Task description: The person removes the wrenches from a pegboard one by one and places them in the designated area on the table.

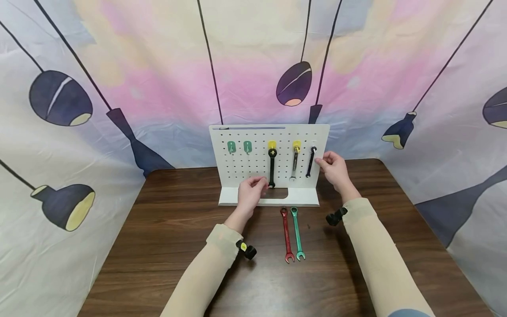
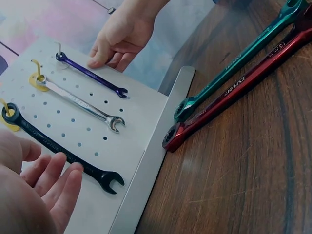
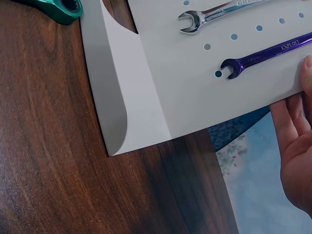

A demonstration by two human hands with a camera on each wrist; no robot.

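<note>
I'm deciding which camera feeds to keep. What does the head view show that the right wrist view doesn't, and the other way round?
Only head: the left hand, black wrench, red wrench, two green hooks and two yellow hooks.

Only right wrist: readable "EXPLOIT" lettering and a clear purple colour on the purple wrench, which looks merely dark from the head.

Both: the board, right hand at its edge, purple wrench, chrome wrench, green wrench (only one end from the wrist) and table.
</note>
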